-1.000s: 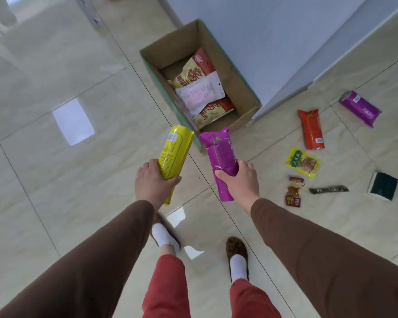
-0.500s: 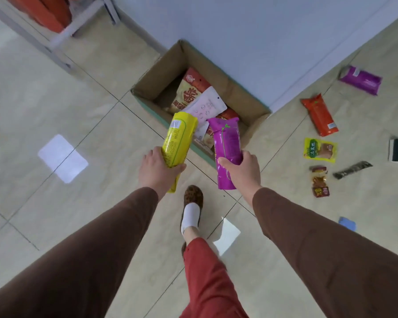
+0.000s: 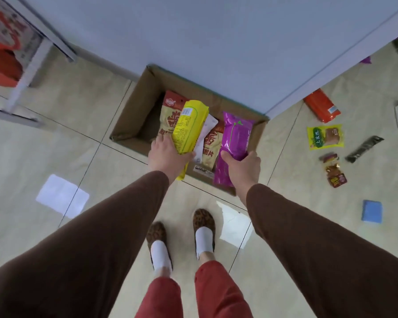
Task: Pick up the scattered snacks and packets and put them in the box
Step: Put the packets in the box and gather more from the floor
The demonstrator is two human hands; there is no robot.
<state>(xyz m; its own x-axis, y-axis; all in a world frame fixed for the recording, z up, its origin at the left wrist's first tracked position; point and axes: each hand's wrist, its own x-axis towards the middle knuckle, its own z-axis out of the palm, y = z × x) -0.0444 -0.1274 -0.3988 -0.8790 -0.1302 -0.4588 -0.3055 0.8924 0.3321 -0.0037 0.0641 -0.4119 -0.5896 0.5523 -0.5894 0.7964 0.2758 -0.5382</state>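
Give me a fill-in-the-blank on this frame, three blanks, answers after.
The left hand holds a ____ plastic snack packet.
The right hand holds a ____ plastic packet.
Both packets are held over the open brown ____ box.
Missing words: yellow; purple; cardboard

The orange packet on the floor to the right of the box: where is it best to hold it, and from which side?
The orange packet lies flat and long, slanting along the wall. Probably best: come from above and pinch across its narrow middle, fingers on the two long edges. Its ends look sealed flat and may slip.
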